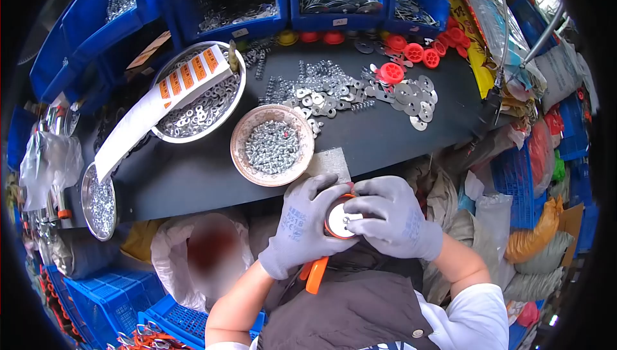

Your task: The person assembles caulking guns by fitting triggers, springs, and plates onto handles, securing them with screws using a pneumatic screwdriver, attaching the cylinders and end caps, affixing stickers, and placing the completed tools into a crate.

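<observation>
Both hands wear grey gloves and meet at the front edge of the dark table. My left hand (307, 221) is wrapped round an orange part (315, 275) with a round white disc (339, 218) in its top. Its orange handle sticks out below the palm. My right hand (393, 218) has its fingertips pressed together over the disc, at a small metal piece (347, 219) in the middle; whether the fingers grip that piece is too small to tell. Just behind the hands lies a flat grey metal block (329, 165).
A patterned bowl of small metal parts (241, 169) and a metal bowl of rings (239, 96) stand left of centre. Springs (315, 70), flat metal plates (411, 98) and red wheels (391, 73) lie behind. Blue bins (340, 21) line the back. A small dish (86, 212) sits far left.
</observation>
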{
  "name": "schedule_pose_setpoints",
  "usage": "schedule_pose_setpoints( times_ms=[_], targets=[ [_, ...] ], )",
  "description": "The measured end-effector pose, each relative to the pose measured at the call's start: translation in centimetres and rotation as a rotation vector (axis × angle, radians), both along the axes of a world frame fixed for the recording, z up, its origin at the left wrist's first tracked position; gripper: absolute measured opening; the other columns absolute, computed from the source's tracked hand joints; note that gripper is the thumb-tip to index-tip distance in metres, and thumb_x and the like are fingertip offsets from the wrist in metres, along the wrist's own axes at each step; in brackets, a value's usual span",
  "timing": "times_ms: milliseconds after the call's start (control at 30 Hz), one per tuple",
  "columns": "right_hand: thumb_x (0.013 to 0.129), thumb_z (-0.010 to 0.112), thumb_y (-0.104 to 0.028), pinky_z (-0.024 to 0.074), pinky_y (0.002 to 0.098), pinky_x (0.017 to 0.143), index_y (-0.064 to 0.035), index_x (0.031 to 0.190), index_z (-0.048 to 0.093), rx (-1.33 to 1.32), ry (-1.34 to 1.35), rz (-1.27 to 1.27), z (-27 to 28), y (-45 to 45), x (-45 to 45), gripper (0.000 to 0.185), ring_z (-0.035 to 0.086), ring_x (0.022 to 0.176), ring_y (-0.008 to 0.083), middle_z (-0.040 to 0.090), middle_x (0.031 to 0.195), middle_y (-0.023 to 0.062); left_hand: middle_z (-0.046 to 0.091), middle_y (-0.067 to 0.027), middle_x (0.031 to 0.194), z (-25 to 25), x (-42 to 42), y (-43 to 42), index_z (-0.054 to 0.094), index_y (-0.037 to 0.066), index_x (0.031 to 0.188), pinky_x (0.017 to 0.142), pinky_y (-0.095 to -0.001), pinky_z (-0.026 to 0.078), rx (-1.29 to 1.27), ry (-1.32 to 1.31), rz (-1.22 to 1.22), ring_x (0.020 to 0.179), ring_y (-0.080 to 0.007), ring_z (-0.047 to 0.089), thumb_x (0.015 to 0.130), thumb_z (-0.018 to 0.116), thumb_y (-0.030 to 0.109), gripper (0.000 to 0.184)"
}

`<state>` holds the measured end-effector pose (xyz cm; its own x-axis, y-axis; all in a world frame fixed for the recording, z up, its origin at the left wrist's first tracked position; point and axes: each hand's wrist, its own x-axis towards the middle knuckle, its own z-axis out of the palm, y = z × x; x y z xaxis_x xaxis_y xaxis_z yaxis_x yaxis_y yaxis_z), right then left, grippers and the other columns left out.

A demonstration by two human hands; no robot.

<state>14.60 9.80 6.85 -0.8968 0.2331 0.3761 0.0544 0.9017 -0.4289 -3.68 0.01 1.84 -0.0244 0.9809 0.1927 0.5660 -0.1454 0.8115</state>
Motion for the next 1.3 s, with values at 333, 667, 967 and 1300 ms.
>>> schedule_pose_setpoints(
  times_ms=[333, 667, 967, 1300],
  targets=[
    [0.063, 0.066, -0.010, 0.0481, 0.0477, 0.086, -0.0146, 0.092, 0.066, 0.065, 0.020, -0.102, 0.2, 0.1, 0.8, 0.029, 0.059, 0.099, 0.0309, 0.061, 0.105, 0.0071, 0.050, -0.0187, 0.132, 0.5, -0.4, 0.0, 0.055, 0.012, 0.133, 0.101, -0.0443, 0.039, -0.034, 0.035, -0.052, 0.119, -0.0375, 0.051, 0.057, 0.086, 0.036, 0.086],
    [0.086, 0.070, -0.018, 0.0374, 0.0396, 0.108, 0.0005, 0.145, 0.035, 0.203, 0.465, -1.448, -7.5, 21.2, 17.5, 0.071, 0.043, 0.132, 0.0333, 0.044, 0.141, 0.0202, 0.062, -0.0166, 0.106, 4.2, -5.6, 2.3, 0.065, 0.005, 0.111, 0.085, -0.0432, 0.049, 0.005, 0.425, 0.389, 0.099, -0.0328, 0.059, 0.077, 0.069, 0.013, 0.035],
    [0.077, 0.063, 0.001, 0.0476, 0.0285, 0.089, 0.0008, 0.137, 0.046, -0.273, 0.488, -1.248, -6.7, 17.1, 17.3, 0.062, 0.057, 0.103, 0.0168, 0.059, 0.121, 0.0094, 0.065, -0.0144, 0.090, 1.9, -6.1, 5.6, 0.067, 0.005, 0.096, 0.078, -0.0429, 0.050, -0.149, 0.657, 0.436, 0.087, -0.0329, 0.062, 0.081, 0.067, 0.015, 0.018],
    [0.074, 0.058, -0.001, 0.0489, 0.0353, 0.085, -0.0070, 0.134, 0.044, -1.047, 1.225, -0.477, 3.9, 2.4, 5.3, 0.062, 0.059, 0.085, 0.0199, 0.053, 0.109, 0.0093, 0.070, -0.0047, 0.093, 5.8, -2.3, 0.6, 0.068, 0.001, 0.103, 0.079, -0.0251, 0.051, -0.024, -0.649, 0.409, 0.086, -0.0119, 0.065, 0.088, 0.066, 0.000, 0.015]
  ],
)
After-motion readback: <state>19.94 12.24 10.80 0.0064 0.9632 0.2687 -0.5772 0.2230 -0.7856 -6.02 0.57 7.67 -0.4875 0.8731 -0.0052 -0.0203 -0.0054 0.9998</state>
